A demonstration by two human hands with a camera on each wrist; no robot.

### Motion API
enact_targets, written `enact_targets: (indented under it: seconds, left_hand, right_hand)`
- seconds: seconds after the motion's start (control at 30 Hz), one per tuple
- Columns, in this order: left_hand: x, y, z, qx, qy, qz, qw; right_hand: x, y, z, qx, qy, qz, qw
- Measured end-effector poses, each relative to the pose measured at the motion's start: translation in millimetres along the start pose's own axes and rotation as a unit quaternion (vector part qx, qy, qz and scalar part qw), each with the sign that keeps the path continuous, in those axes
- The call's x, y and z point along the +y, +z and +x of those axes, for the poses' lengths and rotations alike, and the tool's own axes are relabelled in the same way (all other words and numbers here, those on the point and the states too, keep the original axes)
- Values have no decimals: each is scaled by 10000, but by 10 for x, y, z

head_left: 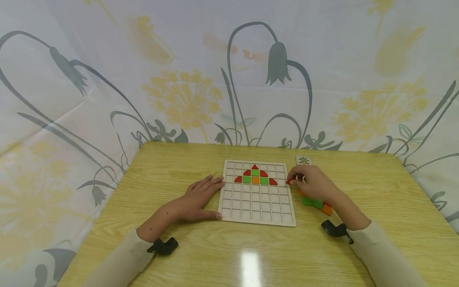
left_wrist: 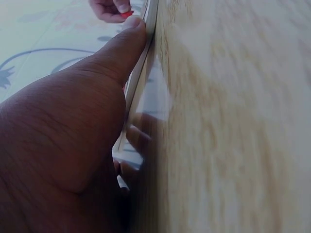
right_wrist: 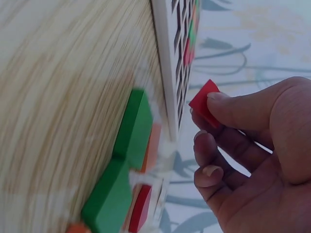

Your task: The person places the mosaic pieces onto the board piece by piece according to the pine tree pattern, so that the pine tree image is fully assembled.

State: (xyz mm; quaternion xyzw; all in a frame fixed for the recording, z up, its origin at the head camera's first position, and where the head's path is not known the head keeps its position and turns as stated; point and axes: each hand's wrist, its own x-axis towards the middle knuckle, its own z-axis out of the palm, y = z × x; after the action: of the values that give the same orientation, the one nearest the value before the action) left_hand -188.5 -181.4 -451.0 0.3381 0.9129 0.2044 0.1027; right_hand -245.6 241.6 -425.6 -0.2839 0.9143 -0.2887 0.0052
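A pale square grid board (head_left: 241, 207) lies on the table. On its upper cells sits a stepped shape: a red triangle (head_left: 255, 167) on top, curved red pieces (head_left: 238, 179) down the sides, green squares (head_left: 255, 173) and one orange square (head_left: 255, 180) within. My left hand (head_left: 193, 201) rests at the board's left edge, fingers straight and thumb tip (left_wrist: 133, 23) at the near corner. Over the right edge my right hand (head_left: 315, 183) pinches a small red piece (right_wrist: 205, 103) between thumb and index finger, the other fingers loosely curled.
Right of the board, partly under my right hand, lie loose green pieces (right_wrist: 132, 128), an orange piece (head_left: 327, 210) and a red piece (right_wrist: 140, 208). A patterned card (head_left: 303, 160) lies behind that hand. A flower-printed cloth (head_left: 201, 48) hangs beyond the wooden table (head_left: 186, 255).
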Motion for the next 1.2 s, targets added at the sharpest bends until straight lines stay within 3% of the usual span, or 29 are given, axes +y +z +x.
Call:
enact_targets:
  seconds: [0.37,0.73,1.2]
  left_hand:
    - [4,-3,4,-31,-3,17,10000]
    - [13,-3,2,-19,-36,-8,10000]
    - [14,-5,-6,-21,-38,-45,10000]
  right_hand:
    - [-222,109,114,-69,-171,298,9994]
    - [-300,211,183,-61,-419,300,9987]
    - [-404,344,250,-230,-129,474,9985]
